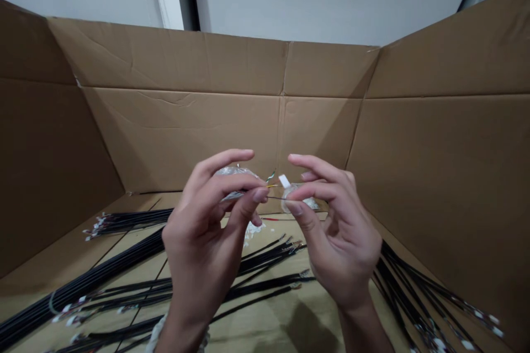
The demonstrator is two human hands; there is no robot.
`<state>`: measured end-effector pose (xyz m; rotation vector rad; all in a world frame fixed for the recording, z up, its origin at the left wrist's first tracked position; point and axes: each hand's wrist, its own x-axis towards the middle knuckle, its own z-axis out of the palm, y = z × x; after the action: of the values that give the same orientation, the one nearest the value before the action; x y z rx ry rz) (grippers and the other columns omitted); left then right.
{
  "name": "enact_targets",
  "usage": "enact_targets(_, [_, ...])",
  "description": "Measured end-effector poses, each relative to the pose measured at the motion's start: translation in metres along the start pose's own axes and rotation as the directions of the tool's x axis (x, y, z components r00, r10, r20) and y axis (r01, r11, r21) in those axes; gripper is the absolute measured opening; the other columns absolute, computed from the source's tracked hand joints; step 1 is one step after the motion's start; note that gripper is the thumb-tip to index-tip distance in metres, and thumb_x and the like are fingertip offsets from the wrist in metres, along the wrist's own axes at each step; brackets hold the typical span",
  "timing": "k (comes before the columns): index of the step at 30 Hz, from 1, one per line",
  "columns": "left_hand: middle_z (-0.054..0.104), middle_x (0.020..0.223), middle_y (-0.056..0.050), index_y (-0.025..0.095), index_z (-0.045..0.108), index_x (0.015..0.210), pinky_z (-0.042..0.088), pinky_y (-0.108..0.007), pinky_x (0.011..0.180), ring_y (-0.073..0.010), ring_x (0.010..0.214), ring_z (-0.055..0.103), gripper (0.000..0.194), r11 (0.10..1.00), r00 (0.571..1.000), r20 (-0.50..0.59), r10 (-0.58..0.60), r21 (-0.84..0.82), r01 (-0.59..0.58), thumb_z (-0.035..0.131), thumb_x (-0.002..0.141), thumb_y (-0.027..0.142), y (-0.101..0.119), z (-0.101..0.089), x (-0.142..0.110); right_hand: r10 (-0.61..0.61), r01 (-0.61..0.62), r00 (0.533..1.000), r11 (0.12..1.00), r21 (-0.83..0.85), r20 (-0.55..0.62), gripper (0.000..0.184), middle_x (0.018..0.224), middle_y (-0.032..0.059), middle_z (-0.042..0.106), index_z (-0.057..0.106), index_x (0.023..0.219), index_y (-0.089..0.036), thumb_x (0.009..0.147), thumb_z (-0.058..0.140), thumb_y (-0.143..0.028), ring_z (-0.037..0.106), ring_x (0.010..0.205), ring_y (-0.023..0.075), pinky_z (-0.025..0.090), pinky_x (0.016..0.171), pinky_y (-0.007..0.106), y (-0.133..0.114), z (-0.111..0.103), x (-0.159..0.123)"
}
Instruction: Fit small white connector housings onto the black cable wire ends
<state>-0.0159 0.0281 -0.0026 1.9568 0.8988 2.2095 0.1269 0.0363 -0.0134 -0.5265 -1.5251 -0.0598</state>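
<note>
- Big brown corrugated cardboard box (232, 121), creased walls, matte floor.
- Glossy thin black cables with small white plug ends (124, 281) lie in bundles across the floor, from 7 to 4 o'clock.
- Left hand (207, 231) pinches a crinkly clear plastic bag (234, 172), fingers curled.
- Right hand (337, 231) pinches a fine dark wire with coloured strands (274, 197) and a small white connector (284, 180), dead centre between the hands.

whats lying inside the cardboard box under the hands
Bundles of black cables with small white connectors lie across the cardboard box floor. Both hands cover the middle stretch.
</note>
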Motion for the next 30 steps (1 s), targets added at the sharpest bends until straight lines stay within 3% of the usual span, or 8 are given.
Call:
enact_targets(3, [0.070,0.122,0.005,0.029,0.074,0.094,0.055,-0.018,0.054,-0.0070,0.079,0.068,0.018,0.999,0.998,-0.046,0.047,0.029,-0.046,0.072,0.096,0.011,-0.001,-0.001,0.001,0.014,-0.013,1.000,1.000,0.019,-0.021,0.016,0.131,-0.0010,0.075,0.069,0.098,-0.027,0.096,0.071,-0.012,0.065,0.112,0.0193,0.049,0.100,0.037,-0.001,0.004,-0.002])
enact_targets(6, [0.070,0.122,0.004,0.032,0.073,0.093,0.056,-0.021,0.056,-0.0145,0.102,0.070,0.020,0.997,0.998,-0.016,0.057,0.053,-0.056,0.073,0.096,0.012,0.001,-0.005,0.002,0.173,-0.184,0.982,0.965,0.186,0.072,0.013,0.129,-0.0010,0.076,0.070,0.096,-0.028,0.097,0.070,-0.016,0.066,0.120,0.0210,0.048,0.104,0.040,-0.002,0.003,0.000])
enact_targets(10, [0.069,0.124,0.001,0.030,0.074,0.089,0.061,-0.027,0.064,-0.0176,0.099,0.071,0.016,0.997,0.994,0.105,-0.024,0.073,0.016,0.072,0.096,0.017,0.003,-0.009,0.004,0.349,-0.436,0.893,0.827,0.354,0.284,0.004,0.129,0.0011,0.077,0.073,0.093,-0.028,0.097,0.072,-0.026,0.068,0.124,0.0238,0.052,0.102,0.040,-0.003,-0.007,0.007])
enact_targets(14, [0.069,0.123,0.001,0.030,0.075,0.089,0.062,-0.027,0.073,-0.0149,0.095,0.072,0.016,0.995,0.977,0.214,0.010,0.094,-0.031,0.071,0.097,0.017,0.002,-0.010,0.005,0.433,-0.536,0.843,0.725,0.431,0.319,0.017,0.125,0.0025,0.078,0.078,0.091,-0.027,0.101,0.068,-0.037,0.071,0.117,0.0222,0.056,0.100,0.037,-0.005,-0.014,0.008])
enact_targets(20, [0.068,0.131,0.001,0.031,0.076,0.089,0.064,-0.030,0.084,-0.0143,0.090,0.074,0.016,0.983,0.965,0.247,0.091,0.130,-0.126,0.071,0.096,0.017,0.007,-0.013,0.002,0.505,-0.635,0.772,0.579,0.512,0.386,0.017,0.123,0.0014,0.080,0.079,0.082,-0.025,0.097,0.072,-0.028,0.074,0.116,0.0209,0.059,0.100,0.035,-0.006,-0.017,0.009])
enact_targets(22, [0.070,0.131,0.002,0.034,0.075,0.097,0.066,-0.029,0.078,-0.0146,0.086,0.075,0.013,0.996,0.978,0.209,0.020,0.084,-0.038,0.075,0.094,0.021,0.011,-0.014,0.000,0.526,-0.658,0.750,0.527,0.538,0.402,0.017,0.122,0.0022,0.081,0.078,0.080,-0.025,0.096,0.072,-0.028,0.074,0.117,0.0235,0.058,0.104,0.041,-0.007,-0.018,0.011])
enact_targets(26, [0.075,0.122,0.003,0.042,0.069,0.120,0.070,-0.030,0.069,-0.0182,0.082,0.078,0.037,0.980,0.951,0.245,-0.187,-0.019,0.198,0.085,0.087,0.038,0.016,-0.018,-0.002,0.523,-0.659,0.749,0.533,0.530,0.406,0.021,0.118,0.0039,0.083,0.075,0.074,-0.024,0.094,0.072,-0.029,0.074,0.120,0.0277,0.058,0.106,0.049,-0.011,-0.020,0.014])
enact_targets(30, [0.065,0.136,0.006,0.040,0.074,0.107,0.068,-0.030,0.089,-0.0147,0.093,0.076,0.019,0.989,0.976,0.205,0.070,0.115,-0.095,0.079,0.093,0.027,0.013,-0.016,-0.004,0.493,-0.616,0.787,0.596,0.515,0.371,0.017,0.125,0.0039,0.081,0.080,0.087,-0.026,0.099,0.070,-0.034,0.070,0.128,0.0271,0.052,0.115,0.051,-0.015,-0.021,0.011])
